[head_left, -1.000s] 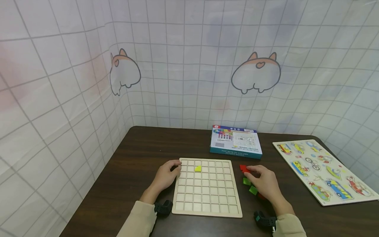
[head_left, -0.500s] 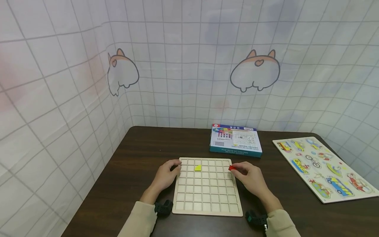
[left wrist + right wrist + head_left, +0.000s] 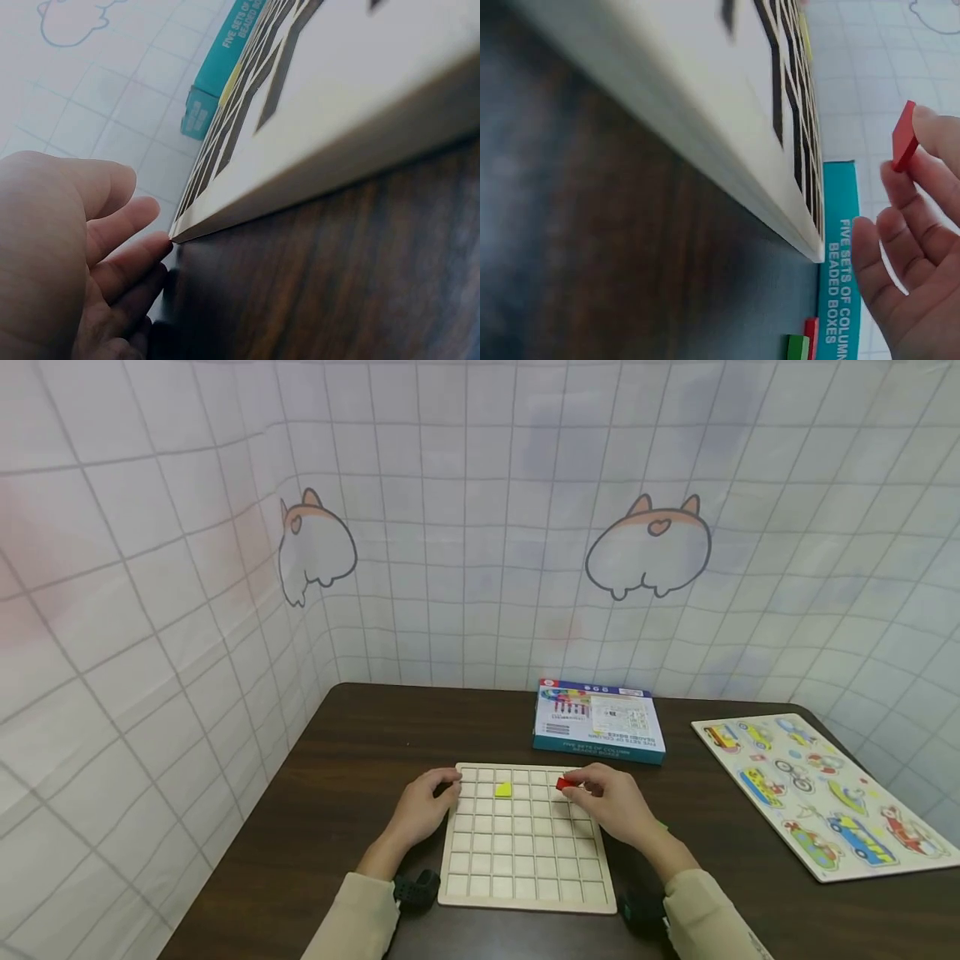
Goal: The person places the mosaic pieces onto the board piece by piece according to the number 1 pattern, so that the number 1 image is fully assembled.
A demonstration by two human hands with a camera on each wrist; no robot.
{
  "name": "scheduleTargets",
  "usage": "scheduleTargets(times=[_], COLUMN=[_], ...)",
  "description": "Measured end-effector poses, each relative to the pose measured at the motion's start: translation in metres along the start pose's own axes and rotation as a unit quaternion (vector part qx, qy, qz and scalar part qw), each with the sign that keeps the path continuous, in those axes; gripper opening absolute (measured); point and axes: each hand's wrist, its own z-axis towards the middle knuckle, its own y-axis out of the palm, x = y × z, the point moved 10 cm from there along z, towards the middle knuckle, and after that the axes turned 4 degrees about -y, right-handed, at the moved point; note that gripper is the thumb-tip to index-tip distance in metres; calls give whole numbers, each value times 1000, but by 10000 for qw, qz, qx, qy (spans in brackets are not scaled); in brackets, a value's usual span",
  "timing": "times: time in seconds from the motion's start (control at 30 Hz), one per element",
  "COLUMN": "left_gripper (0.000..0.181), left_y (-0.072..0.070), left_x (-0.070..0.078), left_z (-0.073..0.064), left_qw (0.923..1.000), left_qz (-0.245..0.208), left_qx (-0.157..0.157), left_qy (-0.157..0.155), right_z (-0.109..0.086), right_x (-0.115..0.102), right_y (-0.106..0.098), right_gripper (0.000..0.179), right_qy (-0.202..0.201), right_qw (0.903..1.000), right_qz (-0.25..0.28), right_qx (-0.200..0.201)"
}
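Note:
A pale wooden grid board (image 3: 523, 864) lies on the dark table, with a yellow piece (image 3: 503, 789) in one of its upper cells. My right hand (image 3: 617, 806) pinches a small flat red tile (image 3: 905, 138) between thumb and fingers, above the upper right part of the board. In the right wrist view the tile is clear of the board's surface. At the board's upper left corner my left hand (image 3: 420, 806) rests, its fingertips touching the edge and its fingers relaxed, as the left wrist view (image 3: 112, 240) shows.
Behind the board lies a teal-edged box (image 3: 598, 722). A board of vehicle pictures (image 3: 825, 797) lies at the right. Beside the grid board, a green piece (image 3: 798, 347) and another red piece (image 3: 811, 328) lie on the table, mostly hidden by my right arm in the head view.
My right hand has picked up the red tile from the pieces right of the board and carried it left over the board. My left hand has stayed at the corner.

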Motion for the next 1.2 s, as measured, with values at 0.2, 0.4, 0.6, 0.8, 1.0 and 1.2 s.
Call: scheduleTargets(times=[0.2, 0.4, 0.6, 0.8, 1.0, 1.2], left_gripper=[33, 32, 32, 32, 33, 32], left_y=[4, 8, 11, 10, 4, -2], left_x=[1, -1, -3, -4, -2, 0], left_z=[-2, -2, -2, -2, -2, -2], left_qw=[10000, 10000, 9999, 9999, 9998, 9999], left_qz=[6, -32, -56, -117, -172, -148], left_qx=[-8, -77, -85, -63, -30, 49], left_qy=[28, 17, -20, -9, 19, 62], right_z=[4, 8, 15, 22, 26, 31], right_x=[9, -1, -21, -31, -26, -22], right_y=[13, 24, 27, 34, 46, 51], right_gripper=[23, 25, 25, 27, 25, 23], right_qy=[194, 113, -412, -538, -269, -99], right_qw=[9990, 9965, 9928, 9916, 9925, 9947], right_qz=[111, -208, -596, -599, -515, -375], right_qx=[-395, -797, -957, -1012, -1075, -955])
